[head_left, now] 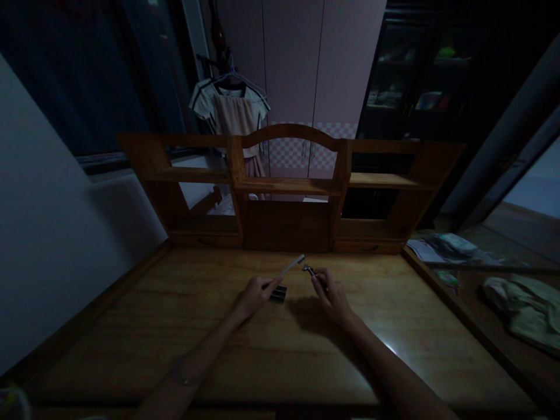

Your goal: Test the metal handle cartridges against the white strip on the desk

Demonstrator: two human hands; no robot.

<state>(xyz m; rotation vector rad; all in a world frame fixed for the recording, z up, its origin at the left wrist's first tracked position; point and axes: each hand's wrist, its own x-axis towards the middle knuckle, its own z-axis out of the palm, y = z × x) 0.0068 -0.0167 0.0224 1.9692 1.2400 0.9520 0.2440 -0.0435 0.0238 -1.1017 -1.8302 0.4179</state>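
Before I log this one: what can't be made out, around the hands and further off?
All in the head view:
Pale stick: lower end hidden by the left hand.
Metal-headed tool: handle mostly covered by the right hand; head too small and dim for detail.
Dark block: partly behind the left hand.
Crumpled cloth: cut off by the right edge.
Dark cabinet: contents largely lost in shadow.

The left hand (256, 297) and right hand (332, 298) are bare, with slender fingers. Both forearms (385, 357) are bare too, slim at the wrist and broader toward the elbow. A thin, rounded band (187, 382) circles the left one; dimness blurs its colour and material.
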